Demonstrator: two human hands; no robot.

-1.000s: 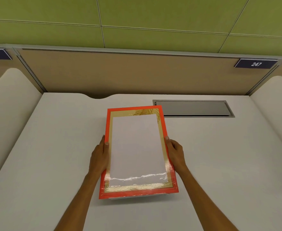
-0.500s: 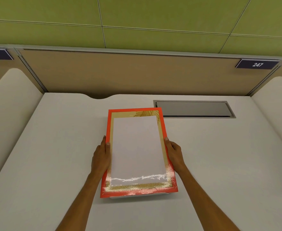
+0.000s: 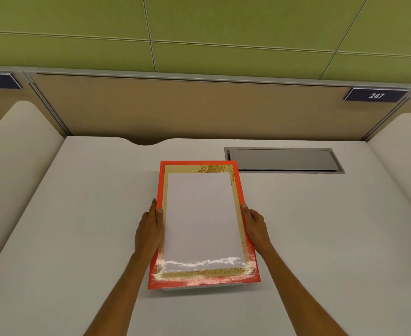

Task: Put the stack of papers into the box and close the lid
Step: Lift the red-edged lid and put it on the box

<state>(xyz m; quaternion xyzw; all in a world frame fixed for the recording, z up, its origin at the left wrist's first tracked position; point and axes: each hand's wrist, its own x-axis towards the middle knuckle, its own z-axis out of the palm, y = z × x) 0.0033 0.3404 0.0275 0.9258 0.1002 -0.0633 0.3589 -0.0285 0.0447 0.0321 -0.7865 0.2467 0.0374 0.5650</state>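
Observation:
An orange-red lid [image 3: 239, 190] with a gold inner border lies flat over a white box, of which only a thin strip [image 3: 224, 286] shows under the lid's near edge. A white sheet [image 3: 202, 214] fills the lid's middle under glossy film with glare near the front; I cannot tell whether it is the stack of papers seen through a window. My left hand [image 3: 148, 229] grips the lid's left edge and my right hand [image 3: 255, 226] grips its right edge, thumbs on top.
The box sits on a pale desk [image 3: 78, 226] with raised side dividers. A grey metal cable hatch [image 3: 282, 160] is set into the desk just behind and right of the lid. A tan partition with a "247" sign [image 3: 375, 95] closes off the back.
The lid's far edge has come slightly down and toward me, so the lid lies flatter on the box. Both hands keep the same grip on its sides.

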